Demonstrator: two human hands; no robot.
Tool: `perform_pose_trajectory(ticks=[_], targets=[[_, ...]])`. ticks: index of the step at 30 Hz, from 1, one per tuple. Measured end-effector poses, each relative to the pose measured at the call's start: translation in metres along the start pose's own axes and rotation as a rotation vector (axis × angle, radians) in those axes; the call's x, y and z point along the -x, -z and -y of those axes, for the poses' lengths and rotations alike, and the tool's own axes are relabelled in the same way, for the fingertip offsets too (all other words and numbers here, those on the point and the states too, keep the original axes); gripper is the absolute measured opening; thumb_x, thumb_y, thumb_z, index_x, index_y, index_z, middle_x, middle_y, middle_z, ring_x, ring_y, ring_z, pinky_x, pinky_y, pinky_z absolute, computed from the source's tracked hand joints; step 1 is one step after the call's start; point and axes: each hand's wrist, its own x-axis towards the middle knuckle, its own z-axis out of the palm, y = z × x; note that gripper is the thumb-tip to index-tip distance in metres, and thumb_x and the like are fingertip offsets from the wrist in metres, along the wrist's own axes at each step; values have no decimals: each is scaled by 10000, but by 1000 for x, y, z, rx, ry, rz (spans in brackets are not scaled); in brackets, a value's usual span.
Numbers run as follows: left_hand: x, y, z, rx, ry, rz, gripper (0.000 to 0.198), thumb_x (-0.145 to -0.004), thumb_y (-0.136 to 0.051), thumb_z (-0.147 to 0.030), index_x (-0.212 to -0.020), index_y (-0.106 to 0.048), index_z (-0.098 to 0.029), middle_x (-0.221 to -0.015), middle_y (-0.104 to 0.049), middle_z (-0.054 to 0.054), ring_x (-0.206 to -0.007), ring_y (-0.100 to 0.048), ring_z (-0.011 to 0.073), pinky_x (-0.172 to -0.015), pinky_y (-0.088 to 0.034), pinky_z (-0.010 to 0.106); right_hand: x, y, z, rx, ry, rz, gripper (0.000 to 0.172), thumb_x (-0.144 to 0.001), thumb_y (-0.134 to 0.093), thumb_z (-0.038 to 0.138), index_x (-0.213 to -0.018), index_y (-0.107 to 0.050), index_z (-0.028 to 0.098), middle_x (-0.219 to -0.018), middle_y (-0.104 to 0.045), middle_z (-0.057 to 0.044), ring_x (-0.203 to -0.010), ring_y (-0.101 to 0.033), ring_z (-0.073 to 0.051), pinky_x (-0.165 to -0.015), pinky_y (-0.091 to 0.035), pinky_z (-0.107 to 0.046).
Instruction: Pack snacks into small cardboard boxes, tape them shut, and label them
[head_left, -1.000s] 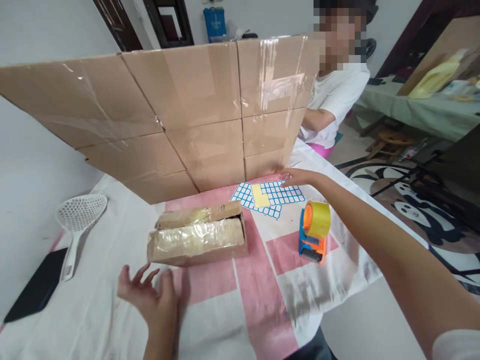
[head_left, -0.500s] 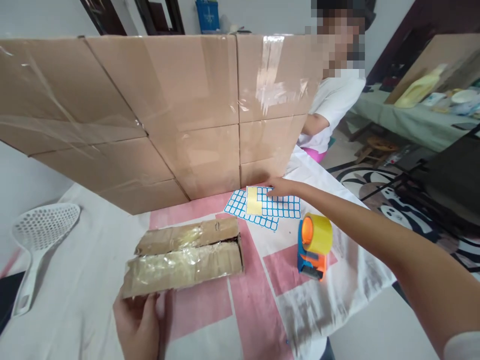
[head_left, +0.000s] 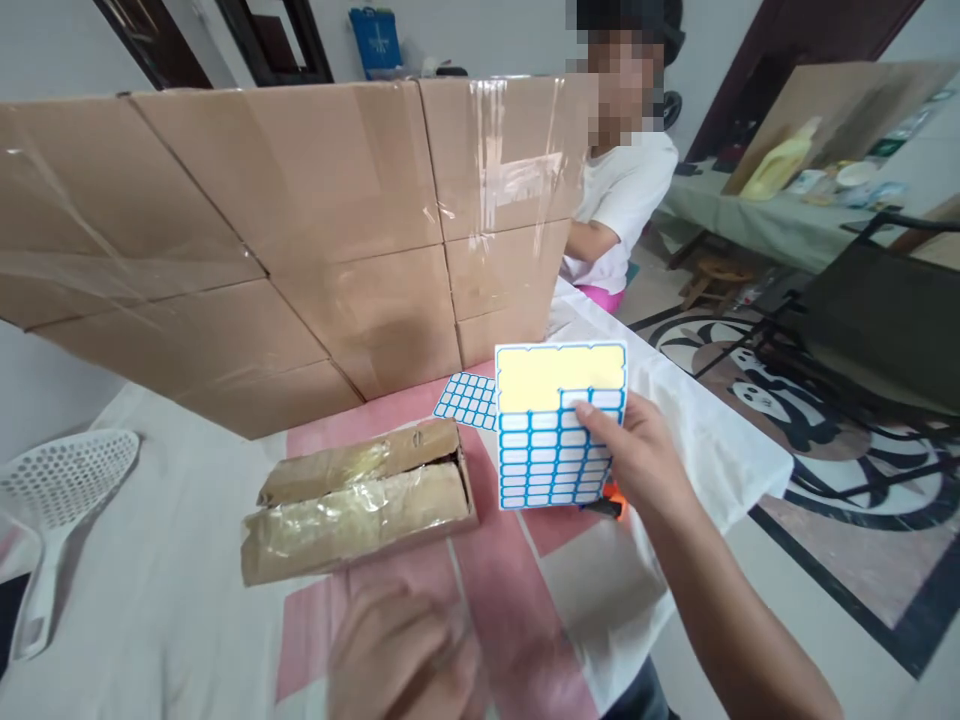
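My right hand (head_left: pixel 634 440) grips a sheet of blue-bordered label stickers (head_left: pixel 555 450) by its right edge, thumb on the front. A yellow strip of backing shows along the sheet's top, where labels are gone. My left hand (head_left: pixel 405 650) is smeared by motion near the front of the table, so its fingers are unclear. Beyond it lies a long cardboard box (head_left: pixel 360 510) with shiny tape over its flaps. Another label sheet (head_left: pixel 465 398) lies flat on the cloth, partly hidden by the held one. Behind the held sheet, only a bit of the orange tape dispenser (head_left: pixel 616 502) shows.
A tall wall of taped cardboard (head_left: pixel 337 200) stands across the back of the table. On the left lies a white slotted skimmer (head_left: pixel 67 500). Past the cardboard, a person in a white shirt (head_left: pixel 630 190) is at the right. A dark chair (head_left: pixel 877 310) stands farther right.
My right hand has lifted one label sheet off the table and brought it closer, upright. My left hand has let go of the cardboard box and moved right.
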Motion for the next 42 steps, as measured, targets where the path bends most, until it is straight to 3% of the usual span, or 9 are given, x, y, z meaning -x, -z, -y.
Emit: perform_pose_trajectory(ticks=[2,4,7,10,16,20,27,33,42], targets=[[-42,-20,-16,-36,-76,33,299,-831,-691,-107,-1110,-630,-196,-1011,-665,78,-917,-645,213,-775,-527,391,22,-10,-5,21,-10,68,234,-872,-740,432,-939,-764,210,-883,-771,-41,-806,-716,-224,-692,-573,-305],[-72,-38,-23,-116,-12,96,367,-863,-716,-243,-1208,-618,-167,-1178,-670,137,-1067,-624,284,-874,-501,459,42,-16,-9,19,21,135,205,-913,-700,414,-937,-765,221,-881,-767,-26,-800,-710,-208,-740,-581,-309],[-90,-53,-19,-118,65,264,347,-898,-687,-315,-1219,-620,-202,-1211,-699,92,-1091,-630,287,-857,-469,452,63,-21,-15,5,103,163,178,-966,-640,372,-984,-770,251,-937,-768,-10,-812,-701,-181,-803,-575,-298],[-87,-56,-12,-9,121,340,219,-908,-675,-259,-1123,-644,-231,-1100,-734,27,-1005,-656,223,-813,-456,401,73,-25,-21,9,168,146,198,-998,-595,344,-1056,-772,279,-977,-771,-10,-822,-700,-174,-774,-567,-277],[-80,-60,-9,18,67,197,186,-900,-686,-152,-1050,-689,-263,-1047,-752,1,-954,-661,200,-846,-433,405,75,-29,-35,-22,173,92,257,-1014,-565,307,-1204,-737,320,-1138,-760,-21,-1028,-712,-218,-951,-556,-348],[-80,-69,-7,38,70,228,195,-896,-687,-168,-1068,-691,-259,-1090,-732,20,-992,-645,214,-873,-419,418,71,-26,-38,41,229,80,278,-1026,-534,286,-1235,-711,337,-1161,-746,-11,-1029,-698,-203,-965,-535,-333],[-81,-73,-2,119,232,435,66,-911,-674,-195,-935,-660,-255,-933,-720,-27,-880,-623,181,-782,-357,375,64,-20,-31,175,276,158,293,-1042,-457,312,-905,-697,215,-759,-624,-14,-655,-543,-153,-621,-441,-268],[-94,-73,2,121,159,521,82,-915,-671,-191,-853,-632,-229,-884,-704,-38,-861,-618,171,-808,-354,378,64,-18,-29,212,302,127,302,-1032,-471,266,-756,-576,202,-707,-538,7,-606,-454,-127,-573,-362,-258],[-97,-78,6,-31,-118,259,122,-900,-685,-126,-883,-698,-246,-903,-753,-42,-832,-622,170,-776,-329,384,61,-16,-26,285,254,64,273,-1034,-479,273,-822,-641,212,-713,-576,8,-627,-500,-139,-617,-408,-265]])
